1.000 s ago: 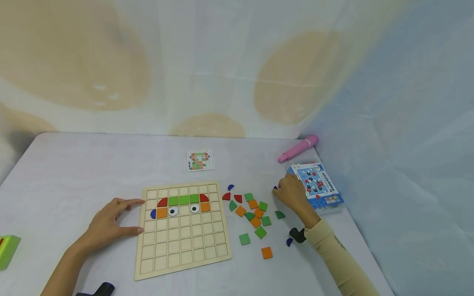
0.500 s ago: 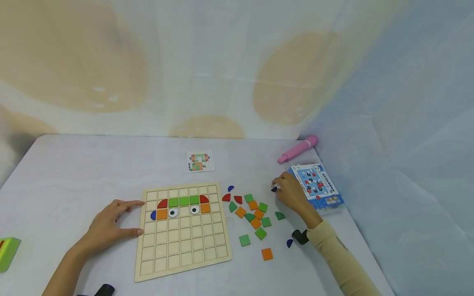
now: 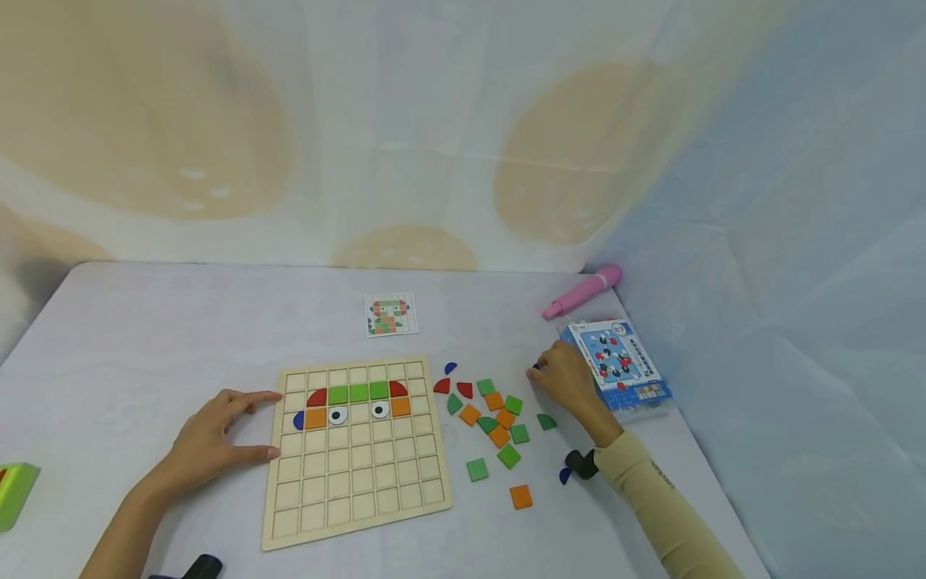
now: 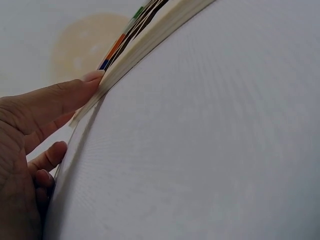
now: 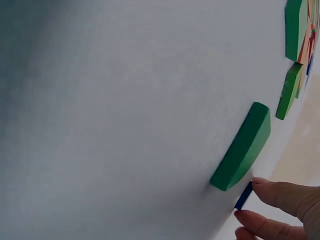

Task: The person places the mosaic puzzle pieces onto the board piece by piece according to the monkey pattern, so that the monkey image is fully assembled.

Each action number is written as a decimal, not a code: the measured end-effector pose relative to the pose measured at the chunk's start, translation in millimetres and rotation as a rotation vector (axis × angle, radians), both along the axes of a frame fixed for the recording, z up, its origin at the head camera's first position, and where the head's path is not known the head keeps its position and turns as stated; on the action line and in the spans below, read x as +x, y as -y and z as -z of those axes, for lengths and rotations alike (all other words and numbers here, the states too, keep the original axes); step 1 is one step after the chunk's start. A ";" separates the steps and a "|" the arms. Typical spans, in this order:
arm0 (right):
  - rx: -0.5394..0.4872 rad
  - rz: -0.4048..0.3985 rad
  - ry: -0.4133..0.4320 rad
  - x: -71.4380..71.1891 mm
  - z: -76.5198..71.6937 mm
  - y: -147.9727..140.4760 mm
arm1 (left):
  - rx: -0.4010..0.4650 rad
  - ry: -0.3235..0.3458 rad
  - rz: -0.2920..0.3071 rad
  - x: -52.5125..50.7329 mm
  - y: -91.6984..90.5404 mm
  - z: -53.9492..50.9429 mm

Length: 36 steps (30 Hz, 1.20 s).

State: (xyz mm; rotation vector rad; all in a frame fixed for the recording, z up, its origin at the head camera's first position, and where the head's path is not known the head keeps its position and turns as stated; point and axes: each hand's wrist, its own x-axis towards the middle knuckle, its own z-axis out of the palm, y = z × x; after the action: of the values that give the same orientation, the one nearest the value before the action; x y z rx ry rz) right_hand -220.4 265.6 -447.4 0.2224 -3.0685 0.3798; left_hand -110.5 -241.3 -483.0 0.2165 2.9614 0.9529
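A pink stick (image 3: 582, 293) lies just beyond the blue box (image 3: 620, 362); well left of the box sits a green block (image 3: 19, 492).

The head view looks forward and down; low, close wrist views share its tabletop (image 3: 181, 322).

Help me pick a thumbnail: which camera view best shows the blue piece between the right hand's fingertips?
The right wrist view: the blue piece appears largest there, its edge clear between the fingertips of the right hand. The head view shows only a dark sliver at the fingers; the left wrist view doesn't show it.
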 end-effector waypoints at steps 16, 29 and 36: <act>-0.082 -0.198 -0.052 10.3 -13.0 30.5 | 0.000 -0.011 0.012 -1.4 0.8 0.4; 0.059 -0.592 -0.015 29.9 -17.2 129.4 | 0.007 -0.020 0.005 0.3 2.3 3.3; 0.066 -0.616 0.012 32.6 -16.3 151.0 | 0.001 -0.012 0.004 0.3 1.1 0.7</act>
State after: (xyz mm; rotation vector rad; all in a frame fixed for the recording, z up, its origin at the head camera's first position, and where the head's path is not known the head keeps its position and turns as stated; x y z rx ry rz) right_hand -187.8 114.7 -431.1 1.1759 -2.9531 0.2918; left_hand -110.2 -242.3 -483.8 0.2286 2.9703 0.9559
